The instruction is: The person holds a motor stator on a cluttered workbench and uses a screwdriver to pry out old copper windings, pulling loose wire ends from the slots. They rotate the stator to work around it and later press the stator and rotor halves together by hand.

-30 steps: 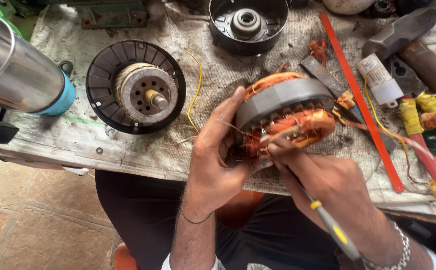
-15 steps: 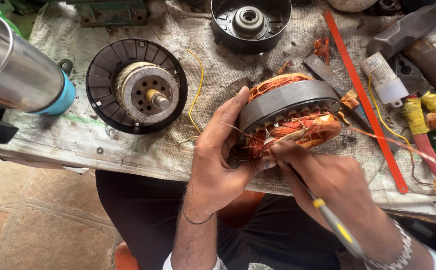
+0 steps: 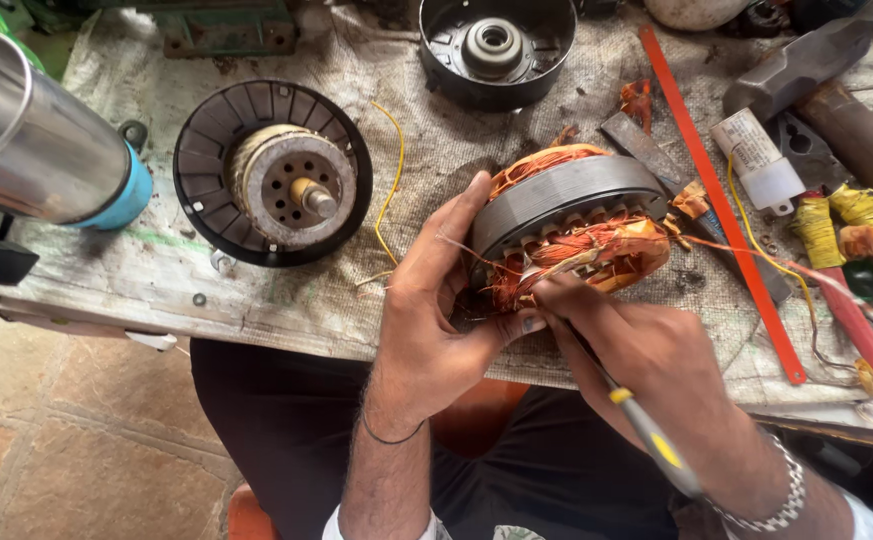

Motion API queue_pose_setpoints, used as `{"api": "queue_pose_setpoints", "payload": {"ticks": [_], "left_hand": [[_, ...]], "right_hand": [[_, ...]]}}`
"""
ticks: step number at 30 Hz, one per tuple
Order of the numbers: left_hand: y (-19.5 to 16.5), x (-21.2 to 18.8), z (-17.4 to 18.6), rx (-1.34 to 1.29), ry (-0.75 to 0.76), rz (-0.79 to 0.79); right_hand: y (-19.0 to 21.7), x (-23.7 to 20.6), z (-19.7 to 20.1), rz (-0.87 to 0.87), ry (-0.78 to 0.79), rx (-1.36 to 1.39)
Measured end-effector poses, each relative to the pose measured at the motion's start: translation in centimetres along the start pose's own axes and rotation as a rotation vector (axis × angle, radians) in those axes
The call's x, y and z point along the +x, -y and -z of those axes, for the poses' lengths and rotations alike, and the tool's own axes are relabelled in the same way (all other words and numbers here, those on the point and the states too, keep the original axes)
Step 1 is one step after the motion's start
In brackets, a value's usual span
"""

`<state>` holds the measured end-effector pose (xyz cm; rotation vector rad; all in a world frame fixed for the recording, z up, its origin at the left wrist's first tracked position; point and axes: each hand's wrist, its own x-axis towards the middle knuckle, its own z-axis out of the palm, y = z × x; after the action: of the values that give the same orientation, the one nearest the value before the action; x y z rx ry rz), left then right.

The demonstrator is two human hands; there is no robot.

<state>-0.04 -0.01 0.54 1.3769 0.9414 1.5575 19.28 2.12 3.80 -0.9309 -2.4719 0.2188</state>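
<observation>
Our right hand [image 3: 656, 360] pinches a grey-and-yellow-handled tool [image 3: 646, 440]; our left hand [image 3: 436, 310] clamps the grey steel stator with copper windings [image 3: 566, 225] at the bench edge. Looks heavy, rigid; wires fragile, so grip the core. Beyond it: black finned rotor housing [image 3: 271, 175].

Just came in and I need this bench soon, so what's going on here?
A person seated at the bench is working on a motor stator wound with copper wire. The left hand steadies the stator at its near side, while the right hand holds a yellow-handled screwdriver with its tip at the windings. A rotor in its black housing, an end cover, an orange blade and a hammer lie around it.
</observation>
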Motion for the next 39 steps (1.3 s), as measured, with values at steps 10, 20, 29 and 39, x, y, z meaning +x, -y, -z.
{"api": "queue_pose_setpoints", "payload": {"ticks": [10,20,29,39], "left_hand": [[0.02,0.00,-0.02,0.070,0.003,-0.012],[0.13,0.10,-0.18,0.049,0.002,-0.002],[0.24,-0.05,-0.02,0.020,0.002,0.009],[0.33,-0.08,-0.03,0.012,0.002,0.000]], "right_hand": [[-0.07,0.00,0.01,-0.023,-0.002,0.036],[-0.44,-0.13,-0.31,-0.064,0.007,0.077],[0.05,0.25,0.19,-0.040,0.005,0.062],[0.05,0.16,0.31,-0.014,-0.021,0.026]]}}
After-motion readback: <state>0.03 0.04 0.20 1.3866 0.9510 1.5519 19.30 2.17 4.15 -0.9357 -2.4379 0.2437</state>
